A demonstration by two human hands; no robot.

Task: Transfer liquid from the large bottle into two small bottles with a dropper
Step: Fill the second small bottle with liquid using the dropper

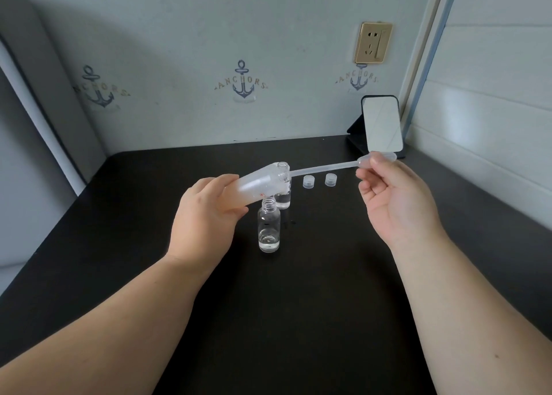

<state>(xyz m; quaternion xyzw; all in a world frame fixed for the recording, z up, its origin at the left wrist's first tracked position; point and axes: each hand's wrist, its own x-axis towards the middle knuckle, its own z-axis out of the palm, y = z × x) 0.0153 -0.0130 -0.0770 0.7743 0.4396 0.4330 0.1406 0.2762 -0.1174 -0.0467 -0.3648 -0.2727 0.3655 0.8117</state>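
Note:
My left hand [206, 215] grips the large frosted bottle [260, 185], tilted so its open neck points right. My right hand [394, 203] pinches the bulb of a clear plastic dropper [328, 167], whose thin stem runs left into the large bottle's mouth. Below the tilted bottle stands a small clear glass bottle [269, 229], uncapped, with a little liquid at its bottom. A second small bottle [283, 199] stands just behind it, partly hidden by the large bottle.
Two small clear caps [309, 182] [331, 179] lie on the black table [298, 305] behind the bottles. A phone on a black stand [382, 125] leans at the back right corner. Walls close in behind and to the right.

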